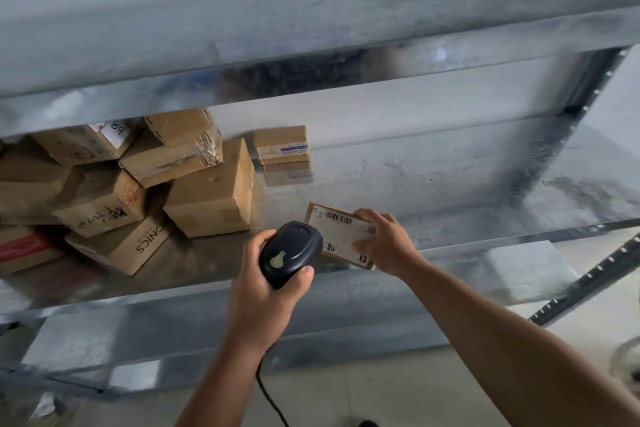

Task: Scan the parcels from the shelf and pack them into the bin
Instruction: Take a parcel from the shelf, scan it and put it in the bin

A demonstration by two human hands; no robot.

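My left hand (258, 291) grips a dark corded barcode scanner (290, 253), its head aimed at a flat cardboard parcel (337, 232) with a white barcode label. My right hand (386, 241) holds that parcel by its right edge, just above the front lip of the metal shelf (450, 184). The scanner covers the parcel's lower left corner. The bin is not in view.
A heap of several brown cardboard boxes (131, 184) fills the shelf's left side, and a small labelled box (282, 145) stands alone at the back. A metal shelf (311, 28) hangs overhead; a perforated upright (588, 281) runs at the right. The scanner cable (270, 395) hangs towards the floor.
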